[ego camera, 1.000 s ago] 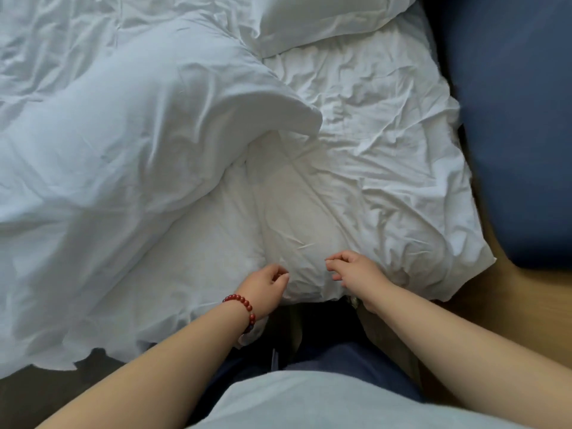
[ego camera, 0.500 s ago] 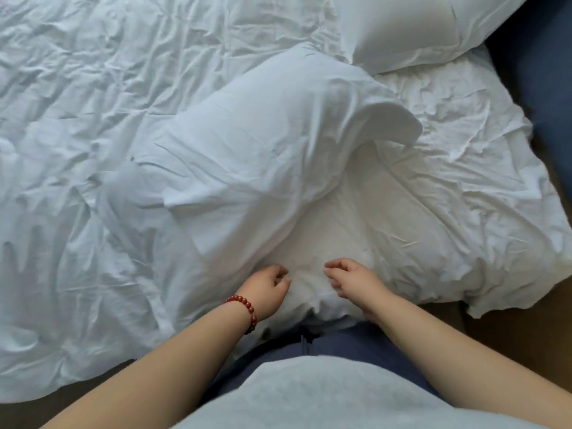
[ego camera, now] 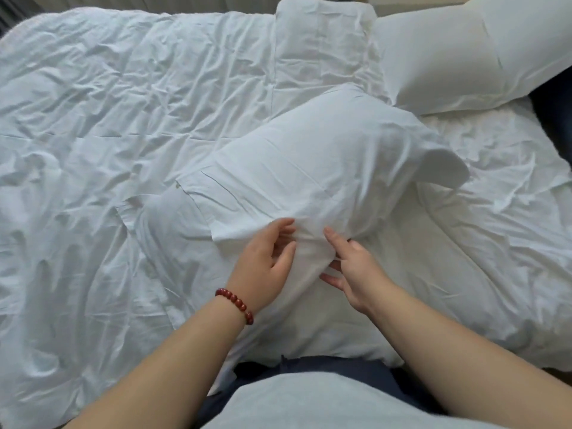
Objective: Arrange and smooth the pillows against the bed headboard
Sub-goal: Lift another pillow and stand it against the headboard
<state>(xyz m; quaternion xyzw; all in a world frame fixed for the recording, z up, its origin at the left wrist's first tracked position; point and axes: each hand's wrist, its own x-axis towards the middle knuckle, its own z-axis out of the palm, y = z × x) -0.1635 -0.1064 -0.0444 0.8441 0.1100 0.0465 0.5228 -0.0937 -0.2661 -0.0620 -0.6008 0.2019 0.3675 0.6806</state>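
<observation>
Where the near pillow [ego camera: 325,168] lies across the near-right part of the bed, its far-right corner is seen lifted off the sheet [ego camera: 495,243]. The loose edge of its case is turned back at the near left. The left hand [ego camera: 263,267] is laid on the case, fingers spread and relaxed, nothing gripped. A fold of the case is pinched by the right hand [ego camera: 356,274], thumb beneath, index straight. A second pillow [ego camera: 464,51] is noted far right, with a third pillow [ego camera: 322,41] just left of it. Crumpled duvet [ego camera: 108,119] covers the left; bare sheet is open at right.
</observation>
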